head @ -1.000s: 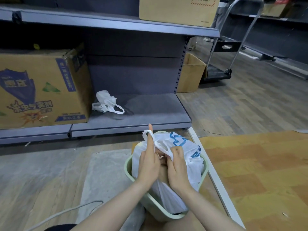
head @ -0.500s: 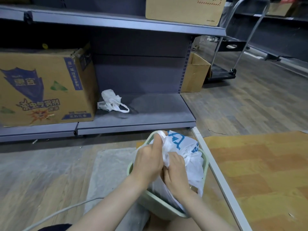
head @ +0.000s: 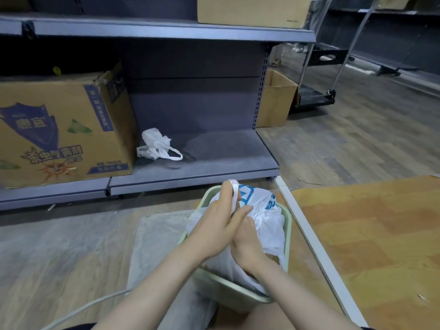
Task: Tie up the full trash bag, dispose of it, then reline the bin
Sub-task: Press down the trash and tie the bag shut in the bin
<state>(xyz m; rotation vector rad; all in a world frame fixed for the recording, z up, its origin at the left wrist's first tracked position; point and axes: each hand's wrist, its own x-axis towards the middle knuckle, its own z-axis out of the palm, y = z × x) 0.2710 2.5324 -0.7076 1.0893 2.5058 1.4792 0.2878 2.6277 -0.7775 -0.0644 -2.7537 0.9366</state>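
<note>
Trash bag (head: 266,225) in bin (head: 238,294), handles in both hands' grip; spare bag (head: 156,145) on shelf (head: 214,160) behind.

The right hand (head: 246,244) lies partly under the left hand (head: 220,225), so its fingertips and whatever they hold stay hidden. Both hands cover the trash bag's (head: 266,217) near side — its contents cannot be seen. The bin's (head: 228,290) base is out of sight. The printed carton (head: 64,129) is cut by the left edge, the upper box (head: 252,9) by the top — only 1 face shows.
</note>
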